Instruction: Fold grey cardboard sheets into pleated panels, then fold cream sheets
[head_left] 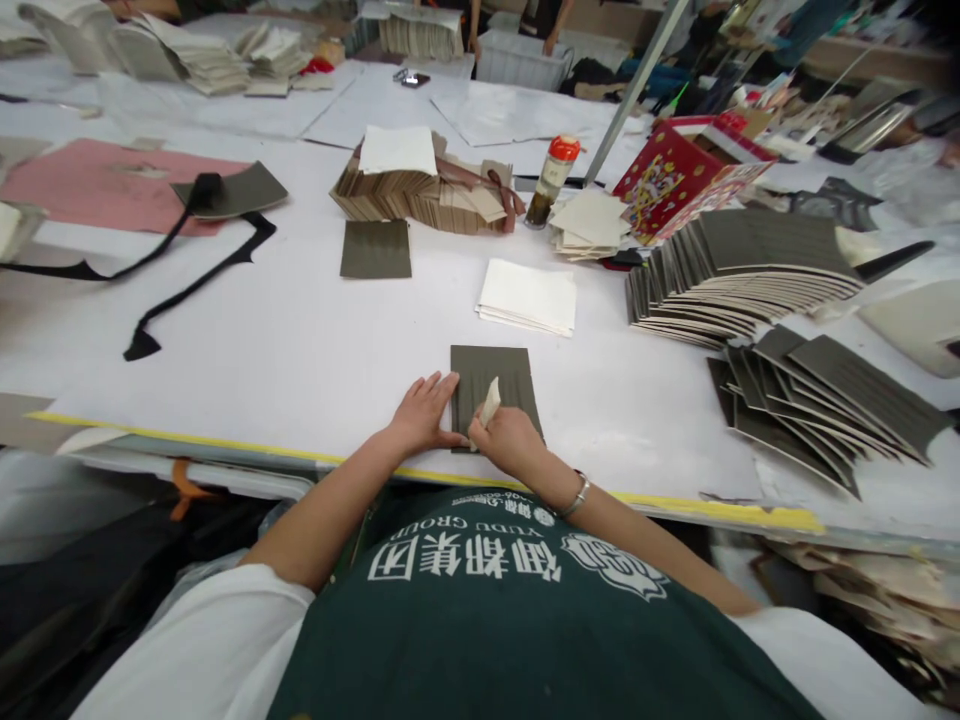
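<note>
A dark olive-grey rectangular panel with faint lengthwise ridges lies flat near the table's front edge. My left hand rests flat at its left side, fingers stretched out and fingertips on the panel's edge. In my right hand, closed over the panel's lower part, is a pale, flat stick-like tool. Its upper end sticks out above the fist; the lower end is mostly hidden by the fingers. Just beyond the panel sits a small stack of white sheets.
Fanned grey panels and a looser pile stand at the right. Farther back are a single grey panel, bundled brown pieces, a red-capped bottle and a red box. Black straps lie left.
</note>
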